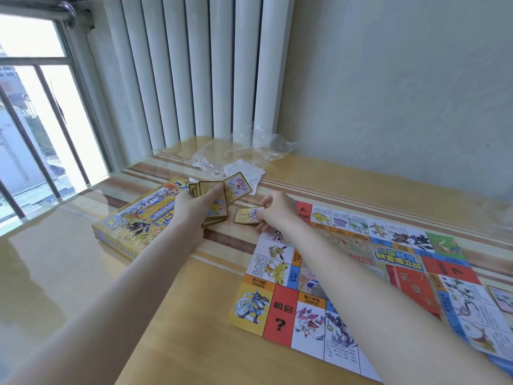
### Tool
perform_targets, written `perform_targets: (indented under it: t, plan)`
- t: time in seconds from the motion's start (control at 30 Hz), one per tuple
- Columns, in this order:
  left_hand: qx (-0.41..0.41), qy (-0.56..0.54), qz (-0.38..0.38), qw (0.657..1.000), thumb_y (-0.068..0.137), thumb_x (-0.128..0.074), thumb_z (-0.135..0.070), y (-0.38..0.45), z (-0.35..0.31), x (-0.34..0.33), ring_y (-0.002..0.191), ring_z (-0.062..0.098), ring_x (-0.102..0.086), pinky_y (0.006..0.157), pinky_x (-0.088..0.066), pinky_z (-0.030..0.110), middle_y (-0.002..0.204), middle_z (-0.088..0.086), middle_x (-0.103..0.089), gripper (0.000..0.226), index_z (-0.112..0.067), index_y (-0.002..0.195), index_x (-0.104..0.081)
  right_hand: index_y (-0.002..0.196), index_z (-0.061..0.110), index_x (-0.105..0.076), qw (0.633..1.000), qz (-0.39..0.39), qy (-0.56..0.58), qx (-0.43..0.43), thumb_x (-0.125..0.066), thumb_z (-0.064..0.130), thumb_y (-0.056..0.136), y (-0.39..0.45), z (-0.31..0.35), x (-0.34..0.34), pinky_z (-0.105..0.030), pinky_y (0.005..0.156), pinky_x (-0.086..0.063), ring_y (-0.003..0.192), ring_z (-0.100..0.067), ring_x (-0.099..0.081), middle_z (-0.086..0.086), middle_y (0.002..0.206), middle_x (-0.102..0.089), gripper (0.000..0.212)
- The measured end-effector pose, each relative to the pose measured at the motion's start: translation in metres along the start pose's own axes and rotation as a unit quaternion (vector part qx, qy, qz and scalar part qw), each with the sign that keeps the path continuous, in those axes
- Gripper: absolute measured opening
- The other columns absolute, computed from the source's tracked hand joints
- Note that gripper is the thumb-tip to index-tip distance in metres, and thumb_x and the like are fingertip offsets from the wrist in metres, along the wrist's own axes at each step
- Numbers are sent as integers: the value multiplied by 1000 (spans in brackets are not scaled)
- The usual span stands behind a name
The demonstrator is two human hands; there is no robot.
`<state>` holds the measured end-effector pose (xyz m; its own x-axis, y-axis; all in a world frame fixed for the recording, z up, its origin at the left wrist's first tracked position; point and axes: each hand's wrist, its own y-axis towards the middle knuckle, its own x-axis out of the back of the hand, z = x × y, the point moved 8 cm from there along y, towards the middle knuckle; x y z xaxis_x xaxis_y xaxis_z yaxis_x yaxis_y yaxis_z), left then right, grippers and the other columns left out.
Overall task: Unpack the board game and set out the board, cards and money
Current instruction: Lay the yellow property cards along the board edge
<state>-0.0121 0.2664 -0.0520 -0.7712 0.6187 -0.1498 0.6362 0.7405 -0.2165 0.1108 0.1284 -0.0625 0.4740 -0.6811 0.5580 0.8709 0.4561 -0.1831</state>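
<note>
The colourful game board (280,309) lies unfolded on the table to the right. On it lies a red card stack (413,287). My left hand (194,209) grips a fanned stack of gold-edged cards (222,193) just left of the board. My right hand (277,211) pinches a single gold-edged card (245,215) low over the table beside the board's far corner. The yellow game box (133,226) lies left of my left hand.
A crumpled clear plastic bag (244,151) and a white paper scrap (244,170) lie at the back by the radiator (194,68). Another card (502,298) lies at the board's right edge. A barred window (36,120) stands left.
</note>
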Motion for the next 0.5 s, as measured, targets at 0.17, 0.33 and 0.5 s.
perform_targets:
  t: [0.17,0.33,0.5]
  plan:
    - [3,5,5,1000,78,-74,-26,-3,1,-2,79,27,-64,88,-52,49,82,9,-63,31,-13,78,-46,101,7,-52,995,-50,-76,35,-64,4,83,6,3,0,-30,66,-43,91,-27,-60,-14,107,-60,22]
    - [15,-6,31,999,79,-73,-24,-4,9,-3,71,25,-64,79,-54,46,87,12,-66,34,-6,101,-54,108,4,-53,978,-77,-179,79,-64,11,86,3,9,-1,-29,67,-40,94,-27,-54,-14,120,-51,25]
    - [17,7,55,998,80,-72,-23,-6,13,-6,66,25,-63,53,-56,33,87,12,-65,32,-6,100,-53,97,2,-60,978,-79,-148,127,-63,13,87,-1,18,9,-28,65,-39,82,-21,-51,-13,114,-54,15]
